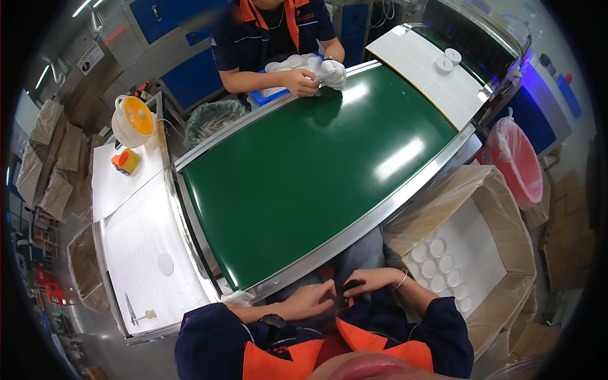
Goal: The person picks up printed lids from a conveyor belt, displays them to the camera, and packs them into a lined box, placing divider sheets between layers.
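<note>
My left hand (310, 300) is in front of my body, just off the near rail of the conveyor. Its fingers are loosely bent and apart, and nothing shows in them. Facing it, my right hand (375, 280) is closed on a small dark object (353, 286), whose kind I cannot make out. Both hands are near my lap, apart from the green conveyor belt (297, 177). To the right of my right arm, an open carton (500, 253) lined with clear plastic contains several round white pieces (437, 247) in rows.
Across the belt a co-worker's gloved hand (332, 75) and bare hand (301, 82) meet above a blue tray of white pieces. Two white round pieces (448, 60) rest on the white board at right. The left side table (142, 234) bears a tape roll (125, 162) and tweezers (131, 310).
</note>
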{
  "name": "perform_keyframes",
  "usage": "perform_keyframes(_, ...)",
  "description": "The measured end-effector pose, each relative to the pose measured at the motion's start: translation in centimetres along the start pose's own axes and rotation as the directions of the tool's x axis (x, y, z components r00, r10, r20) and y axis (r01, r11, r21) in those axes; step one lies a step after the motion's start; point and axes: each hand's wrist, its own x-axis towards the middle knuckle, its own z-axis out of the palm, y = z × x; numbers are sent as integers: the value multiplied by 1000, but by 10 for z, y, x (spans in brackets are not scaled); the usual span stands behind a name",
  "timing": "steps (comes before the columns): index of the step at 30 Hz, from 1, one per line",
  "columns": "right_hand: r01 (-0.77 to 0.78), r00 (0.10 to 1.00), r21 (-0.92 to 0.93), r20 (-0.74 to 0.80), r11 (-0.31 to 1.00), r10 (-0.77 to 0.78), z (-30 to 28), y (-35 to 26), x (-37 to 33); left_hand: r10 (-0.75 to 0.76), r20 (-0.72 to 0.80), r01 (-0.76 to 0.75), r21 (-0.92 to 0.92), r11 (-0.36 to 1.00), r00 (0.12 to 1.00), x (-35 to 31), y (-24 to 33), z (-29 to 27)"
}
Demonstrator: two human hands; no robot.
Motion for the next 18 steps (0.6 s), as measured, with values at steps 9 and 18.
perform_keyframes(9, 7, 1000, -27, 13, 1000, -7, -4, 9, 2, -24, -14, 24, -46, 999, 1000, 1, 3, 2)
perform_keyframes(18, 9, 1000, -55, 13, 998, -9, -3, 9, 2, 58, -60, -60, -35, 998, 996, 1, -2, 4)
